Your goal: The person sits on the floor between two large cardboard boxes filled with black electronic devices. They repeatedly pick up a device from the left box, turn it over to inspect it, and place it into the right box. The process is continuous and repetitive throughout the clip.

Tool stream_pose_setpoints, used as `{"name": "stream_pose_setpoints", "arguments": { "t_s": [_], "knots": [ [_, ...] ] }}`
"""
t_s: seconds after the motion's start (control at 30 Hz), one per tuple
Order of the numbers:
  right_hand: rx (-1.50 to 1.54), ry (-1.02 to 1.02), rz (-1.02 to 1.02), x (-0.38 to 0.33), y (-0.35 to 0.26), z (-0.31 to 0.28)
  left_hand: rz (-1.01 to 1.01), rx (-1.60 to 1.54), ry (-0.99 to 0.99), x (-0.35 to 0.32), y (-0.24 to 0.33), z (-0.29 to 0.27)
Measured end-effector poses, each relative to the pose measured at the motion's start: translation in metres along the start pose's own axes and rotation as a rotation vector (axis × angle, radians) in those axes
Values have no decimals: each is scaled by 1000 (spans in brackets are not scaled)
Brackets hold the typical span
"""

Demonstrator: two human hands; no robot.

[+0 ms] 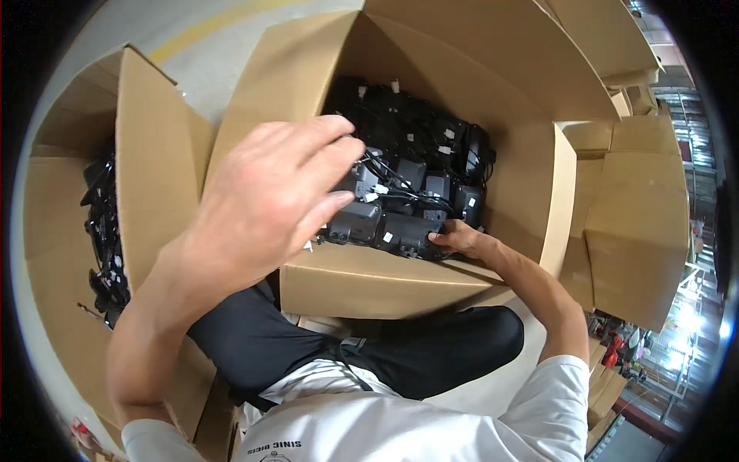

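A large open cardboard box (pixel 423 285) stands in front of me, holding several black plastic parts with cables and small white connectors. Above its left side I hold my left hand (pixel 269 185) raised, thumb and fingers apart, with nothing visible between them. Down inside the front right corner, my right hand (pixel 466 240) grips the end of a black plastic housing (pixel 404 232), thumb on top; its other fingers are partly hidden. Thin black cables (pixel 400 185) run loosely across the parts in the middle of the box.
To the left, a second open cardboard box (pixel 158 154) holds more black parts (pixel 108 231). More cardboard boxes (pixel 635 223) stand at the right. A yellow line (pixel 204 32) crosses the floor at the far left. My legs lie close against the near box wall.
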State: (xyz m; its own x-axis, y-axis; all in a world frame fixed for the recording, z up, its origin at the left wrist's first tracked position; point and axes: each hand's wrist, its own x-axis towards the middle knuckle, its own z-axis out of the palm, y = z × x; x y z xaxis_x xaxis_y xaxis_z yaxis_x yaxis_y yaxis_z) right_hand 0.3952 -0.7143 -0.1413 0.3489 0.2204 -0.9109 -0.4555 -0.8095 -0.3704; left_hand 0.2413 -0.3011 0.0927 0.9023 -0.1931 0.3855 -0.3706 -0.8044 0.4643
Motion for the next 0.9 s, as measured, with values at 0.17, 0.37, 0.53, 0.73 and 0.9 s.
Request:
{"name": "stream_pose_setpoints", "arguments": {
  "t_s": [0.17,0.37,0.53,0.73,0.9],
  "knots": [
    [-52,-17,-136,2,-7,34,111,147,58,-4,-11,22],
    [-883,48,-352,9,-1,9,166,218,182,-3,4,10],
    [-865,299,-527,-56,-47,-5,40,101,223,-76,-16,-117],
    [-547,312,-535,-101,14,-38,-899,185,-227,-303,-141,-176],
    [-642,290,-488,-113,-8,2,-978,52,-365,-410,-106,-101]
  ]
}}
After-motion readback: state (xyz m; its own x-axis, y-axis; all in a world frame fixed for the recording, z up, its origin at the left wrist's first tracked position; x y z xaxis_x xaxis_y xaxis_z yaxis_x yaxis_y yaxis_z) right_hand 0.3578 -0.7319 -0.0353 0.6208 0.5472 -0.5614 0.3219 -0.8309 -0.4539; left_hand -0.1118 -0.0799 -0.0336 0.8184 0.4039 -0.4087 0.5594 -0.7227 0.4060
